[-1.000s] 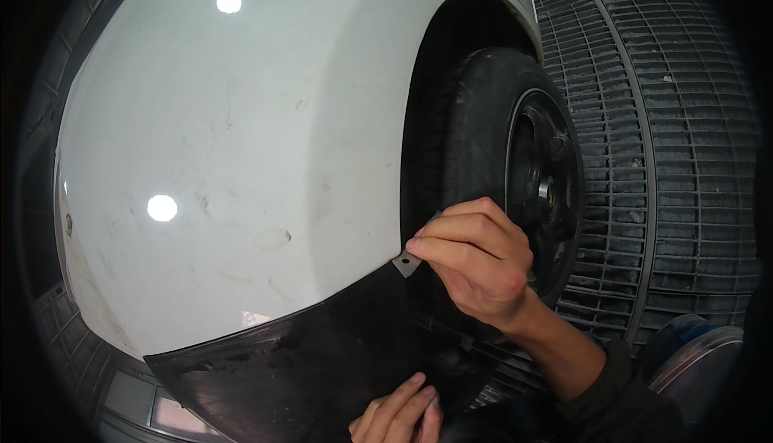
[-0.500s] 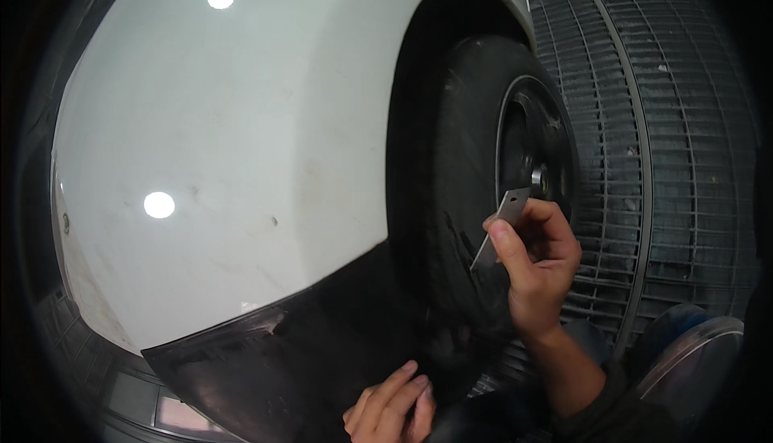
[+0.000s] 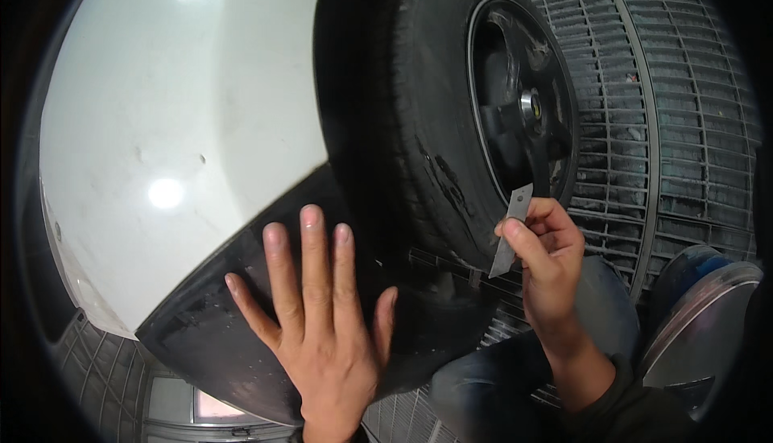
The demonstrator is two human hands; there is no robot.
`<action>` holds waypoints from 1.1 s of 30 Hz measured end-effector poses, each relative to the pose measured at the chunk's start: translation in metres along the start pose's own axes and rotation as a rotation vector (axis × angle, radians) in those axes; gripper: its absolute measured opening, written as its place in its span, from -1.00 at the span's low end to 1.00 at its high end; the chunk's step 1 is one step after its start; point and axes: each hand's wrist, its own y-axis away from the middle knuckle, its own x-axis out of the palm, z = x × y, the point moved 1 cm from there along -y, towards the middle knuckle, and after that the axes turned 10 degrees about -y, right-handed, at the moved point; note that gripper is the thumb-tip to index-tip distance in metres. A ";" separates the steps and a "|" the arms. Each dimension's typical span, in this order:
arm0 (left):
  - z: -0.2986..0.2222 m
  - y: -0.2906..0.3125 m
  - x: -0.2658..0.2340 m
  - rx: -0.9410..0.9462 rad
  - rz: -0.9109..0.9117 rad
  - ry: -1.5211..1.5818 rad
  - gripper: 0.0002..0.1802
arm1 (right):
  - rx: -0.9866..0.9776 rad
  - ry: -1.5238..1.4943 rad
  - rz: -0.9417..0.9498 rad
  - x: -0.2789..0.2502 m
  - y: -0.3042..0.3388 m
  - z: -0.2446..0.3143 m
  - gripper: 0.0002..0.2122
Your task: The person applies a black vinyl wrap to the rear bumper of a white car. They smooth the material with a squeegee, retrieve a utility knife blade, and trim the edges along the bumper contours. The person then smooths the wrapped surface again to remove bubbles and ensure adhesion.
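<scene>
My left hand (image 3: pixel 326 338) lies with fingers spread over the black lower trim (image 3: pixel 205 318) of a car, just below the edge of the white body panel (image 3: pixel 250 97). It holds nothing, and its palm is hidden. In my right hand (image 3: pixel 551 258), a thin grey metal cutter blade (image 3: pixel 522 200) with a small hole near its upper end is pinched between thumb and fingers. The blade is tilted, its lower end pointing down toward the trim. Behind that hand stands the black tire (image 3: pixel 431 121) with its dark spoked wheel (image 3: pixel 515 81).
Metal floor grating (image 3: pixel 692 145) runs along the right side. A round, paint-stained container (image 3: pixel 700 322) stands at the lower right, near my right forearm. The dark wheel arch (image 3: pixel 354 65) opens between panel and tire. Small dark marks dot the white panel.
My left hand has moved up and left, opening from curled fingers to a flat spread on the trim. My right hand keeps the blade, now turned more upright. The view has shifted.
</scene>
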 end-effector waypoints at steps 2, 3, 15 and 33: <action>0.002 0.010 0.001 0.094 0.029 -0.039 -0.33 | 0.001 0.006 0.003 -0.003 0.003 0.007 -0.87; 0.004 0.019 0.002 0.150 0.060 -0.050 -0.28 | 0.009 0.013 0.008 -0.003 0.005 0.008 -0.87; -0.046 0.099 0.037 0.784 0.281 -0.165 -0.36 | -0.001 -0.039 -0.123 -0.015 0.008 0.017 -0.81; -0.148 0.134 0.100 0.958 0.428 -0.282 -0.27 | 0.033 -0.125 -0.175 -0.049 0.027 0.018 -0.78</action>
